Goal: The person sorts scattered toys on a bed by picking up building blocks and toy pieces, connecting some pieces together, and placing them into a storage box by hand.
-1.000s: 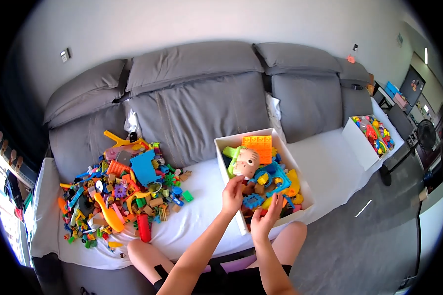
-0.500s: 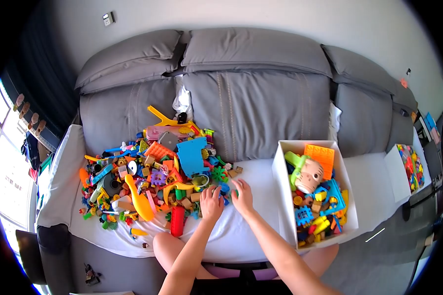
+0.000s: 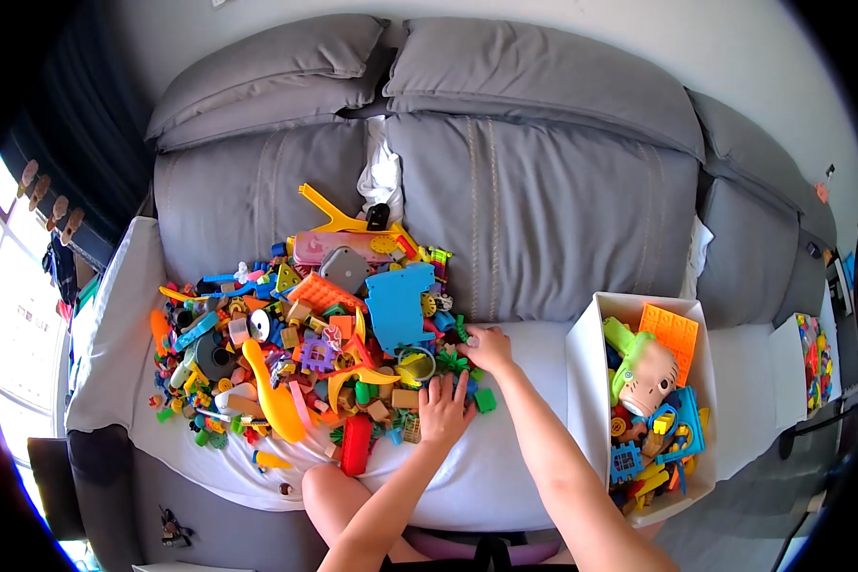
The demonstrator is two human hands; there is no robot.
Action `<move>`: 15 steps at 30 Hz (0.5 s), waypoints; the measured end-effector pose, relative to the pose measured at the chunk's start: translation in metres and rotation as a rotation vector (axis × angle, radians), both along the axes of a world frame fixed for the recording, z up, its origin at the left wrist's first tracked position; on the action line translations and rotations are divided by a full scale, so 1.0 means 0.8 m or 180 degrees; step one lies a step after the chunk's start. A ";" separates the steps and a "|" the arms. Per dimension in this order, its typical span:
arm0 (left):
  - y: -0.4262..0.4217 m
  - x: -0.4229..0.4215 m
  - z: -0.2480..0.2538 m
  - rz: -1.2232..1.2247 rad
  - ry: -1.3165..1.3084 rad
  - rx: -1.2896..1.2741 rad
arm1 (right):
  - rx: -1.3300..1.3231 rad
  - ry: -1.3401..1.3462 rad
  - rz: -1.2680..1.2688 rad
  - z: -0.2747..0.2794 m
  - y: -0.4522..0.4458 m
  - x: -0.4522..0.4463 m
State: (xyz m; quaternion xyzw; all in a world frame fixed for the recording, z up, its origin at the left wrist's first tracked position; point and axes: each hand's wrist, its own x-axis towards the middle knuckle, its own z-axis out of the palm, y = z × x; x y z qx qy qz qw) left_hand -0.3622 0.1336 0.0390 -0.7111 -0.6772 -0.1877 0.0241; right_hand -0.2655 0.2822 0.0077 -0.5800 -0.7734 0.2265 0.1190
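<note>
My left hand (image 3: 445, 412) lies palm down at the right edge of a big toy pile, its fingers spread on small pieces, beside a green block (image 3: 485, 400). My right hand (image 3: 489, 350) is at the pile's right side, fingers curled; whatever they close on is hidden beneath them. Close to it are a green gear-like piece (image 3: 451, 360) and a blue plate-like toy (image 3: 398, 307). Nearer my left hand lie a yellow curved piece (image 3: 360, 380), a red block (image 3: 357, 445) and wooden blocks (image 3: 405, 398). A yellow bowling pin (image 3: 274, 398) rests farther left.
A white box (image 3: 589, 381) at right holds an orange studded plate (image 3: 668, 336), a green toy with a round face (image 3: 644, 381) and other pieces. The pile lies on a white sheet (image 3: 534, 439) over a grey sofa (image 3: 582, 229). Another toy-filled box (image 3: 787, 372) stands far right.
The view has shifted. My right hand has moved away from me to the pile's right edge, over the spot where small wooden blocks lay. My left hand has spread on the pile; a green block now shows beside it.
</note>
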 end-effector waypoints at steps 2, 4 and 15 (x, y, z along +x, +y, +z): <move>-0.008 0.008 -0.002 0.0001 -0.0224 -0.0097 | 0.0338 0.0016 0.0086 -0.010 -0.021 0.007; -0.022 0.014 0.001 -0.0036 -0.0417 -0.0168 | 0.0400 0.0177 0.0103 -0.013 -0.043 0.020; -0.125 0.021 -0.005 -0.0375 -0.1441 -0.0053 | 0.0857 0.0693 -0.0432 0.013 -0.197 0.071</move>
